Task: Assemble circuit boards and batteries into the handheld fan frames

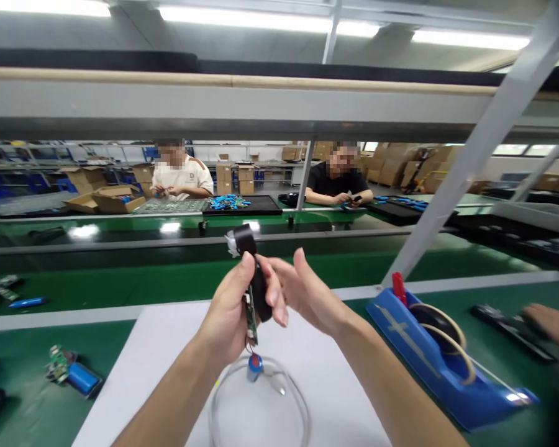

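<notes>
My left hand (pixel 224 310) is wrapped around a black handheld device housing (pixel 261 295), thumb on the near side and fingertips showing on the right. A narrow green circuit board (pixel 250 320) runs along the housing, and white material (pixel 233 243) pokes out near its rounded top. Below, thin wires lead to a blue cylindrical battery (pixel 254 369). My right hand (pixel 314 301) is just right of the device, thumb raised and fingers stretched out toward it; their tips are partly hidden behind my left fingers. Under both hands, a grey USB cable (pixel 215 397) lies looped on a white sheet (pixel 135 379).
A blue tape dispenser (pixel 410 347) with rolls and a red-handled item stands at right. Another person's hand (pixel 552 323) is near a black part (pixel 507 329). A battery with a board (pixel 81 377) lies left. Two people sit across the line, beyond a slanted post (pixel 466 161).
</notes>
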A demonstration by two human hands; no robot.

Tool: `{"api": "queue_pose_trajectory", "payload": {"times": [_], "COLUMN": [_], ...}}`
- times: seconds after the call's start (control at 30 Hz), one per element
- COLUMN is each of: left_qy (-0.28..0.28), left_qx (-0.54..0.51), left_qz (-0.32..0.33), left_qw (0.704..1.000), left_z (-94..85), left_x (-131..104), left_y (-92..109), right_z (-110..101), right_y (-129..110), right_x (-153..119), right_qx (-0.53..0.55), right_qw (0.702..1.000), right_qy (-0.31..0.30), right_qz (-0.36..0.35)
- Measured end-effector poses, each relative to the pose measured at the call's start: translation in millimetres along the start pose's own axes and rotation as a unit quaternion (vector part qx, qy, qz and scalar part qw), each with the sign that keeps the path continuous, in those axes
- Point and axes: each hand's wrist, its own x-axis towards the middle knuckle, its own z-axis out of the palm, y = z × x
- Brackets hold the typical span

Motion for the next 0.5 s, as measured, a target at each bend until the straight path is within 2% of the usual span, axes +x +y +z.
{"api": "queue_pose_trajectory", "payload": {"times": [0.07, 0.1, 0.13, 0.23, 0.3, 0.5], "left_qy": [0.049, 0.070, 0.084, 0.088, 0.089, 0.131], "left_qx": [0.036, 0.048, 0.059, 0.084, 0.089, 0.161], "left_qz": [0.083, 0.115, 0.139, 0.173, 0.182, 0.233], "left_qw": [0.995, 0.990, 0.985, 0.977, 0.975, 0.950], "left_z": [-5.4, -8.0, -10.2, -13.3, -12.9, -14.3], "left_x": [0.2, 0.1, -0.2, -1.2, -1.2, 3.2], "left_y": [13.5, 18.9, 23.0, 28.7, 28.3, 21.2], "right_z": [11.7, 20.4, 30.2, 57.8, 67.7, 60.5], "right_y": [14.7, 22.3, 29.3, 43.1, 45.6, 37.8], "right_x": [2.4, 3.1, 3.4, 2.0, 0.4, -2.4], "right_qx": [0.015, 0.010, -0.002, -0.051, -0.080, -0.215], "right_qw": [0.994, 0.991, 0.991, 0.997, 0.993, 0.959], "right_qy": [-0.105, -0.131, -0.130, -0.016, 0.054, 0.147], "right_qz": [0.013, 0.005, -0.010, -0.058, -0.074, -0.114]}}
